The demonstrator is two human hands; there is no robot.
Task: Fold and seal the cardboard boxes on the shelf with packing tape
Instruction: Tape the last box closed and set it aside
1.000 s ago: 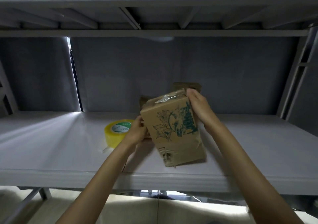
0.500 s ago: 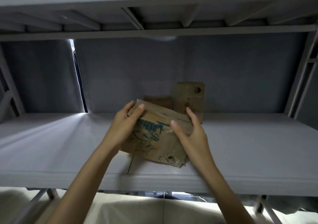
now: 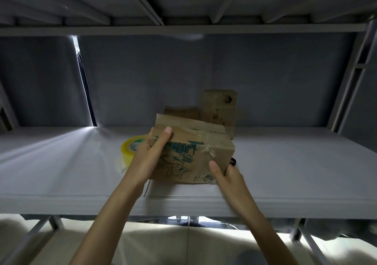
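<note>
While both hands clamp the printed box (image 3: 189, 154) on the shelf (image 3: 285, 173) — left hand (image 3: 152, 154) at its top corner, right hand (image 3: 225, 175) low — set it flat, tape roll (image 3: 130, 149) beside.

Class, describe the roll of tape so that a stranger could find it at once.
Find the wide grey shelf. Left of the printed cardboard box that both hands hold lies the tape roll, partly hidden behind the left hand. It is the only round, yellow thing there.

grey metal shelf (image 3: 61, 162) | grey curtain backdrop (image 3: 204, 71) | daylight through curtain gap (image 3: 81, 77) | pale floor (image 3: 153, 242)
</note>
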